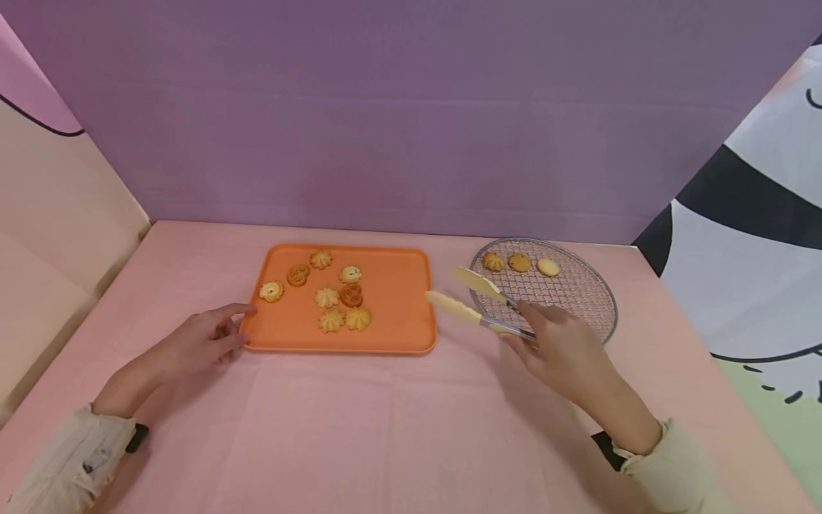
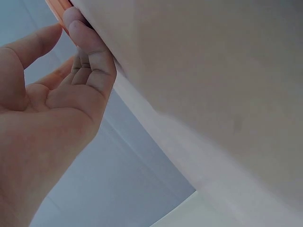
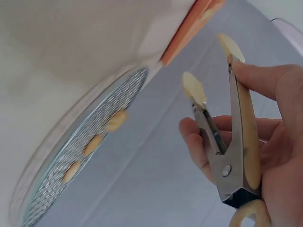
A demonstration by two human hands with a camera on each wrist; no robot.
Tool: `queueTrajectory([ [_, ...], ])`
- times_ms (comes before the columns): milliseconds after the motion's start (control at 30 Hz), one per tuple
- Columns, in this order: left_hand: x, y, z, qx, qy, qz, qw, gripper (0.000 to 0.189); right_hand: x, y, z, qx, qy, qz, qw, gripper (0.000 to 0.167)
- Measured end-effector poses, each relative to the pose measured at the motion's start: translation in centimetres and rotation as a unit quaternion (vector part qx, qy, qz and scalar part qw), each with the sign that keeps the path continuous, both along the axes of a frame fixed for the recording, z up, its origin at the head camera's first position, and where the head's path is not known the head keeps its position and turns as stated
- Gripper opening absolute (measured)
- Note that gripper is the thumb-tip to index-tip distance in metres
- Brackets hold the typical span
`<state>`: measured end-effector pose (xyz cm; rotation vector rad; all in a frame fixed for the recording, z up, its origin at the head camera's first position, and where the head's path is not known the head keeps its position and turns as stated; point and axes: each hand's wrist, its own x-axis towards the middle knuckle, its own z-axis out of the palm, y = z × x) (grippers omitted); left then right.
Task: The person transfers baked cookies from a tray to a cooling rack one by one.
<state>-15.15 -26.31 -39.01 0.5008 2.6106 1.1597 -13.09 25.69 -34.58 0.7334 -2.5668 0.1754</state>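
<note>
My right hand (image 1: 565,353) holds tongs (image 1: 507,328) with metal arms and cream tips. The two arms stand apart with nothing between them, and the tips hover between the tray and the rack. At the left, my left hand (image 1: 199,343) touches the near left edge of an orange tray (image 1: 398,307) with its fingertips, thumb apart from the index finger. Several cookies lie on the tray, among them a pretzel-shaped one (image 1: 298,275) and a star-shaped one (image 1: 357,318). On the round wire rack (image 1: 578,293) sit a ridged cookie (image 1: 493,261), a brown round cookie (image 1: 519,262) and a pale one (image 1: 548,267).
A pink cloth (image 1: 385,428) covers the table. Behind it rises a purple backdrop (image 1: 398,143). Printed panels stand on both sides, the right one (image 1: 758,235) in black and white.
</note>
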Motion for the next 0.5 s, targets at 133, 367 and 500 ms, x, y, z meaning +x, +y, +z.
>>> queueTrajectory([
  [133,0.0,-0.1,-0.1,0.001,0.007,-0.004,1.0000,0.050,0.7,-1.4,0.0,0.017,-0.005,0.014,0.9997,0.060],
  [367,-0.1,-0.2,0.1,-0.007,0.000,-0.003,1.0000,0.051,1.3,-3.5,0.0,0.018,-0.022,0.039,0.9988,0.066],
  [500,-0.1,-0.2,0.1,-0.006,-0.001,-0.005,1.0000,0.052,1.1,-4.3,0.0,0.018,-0.023,0.053,0.9982,0.067],
])
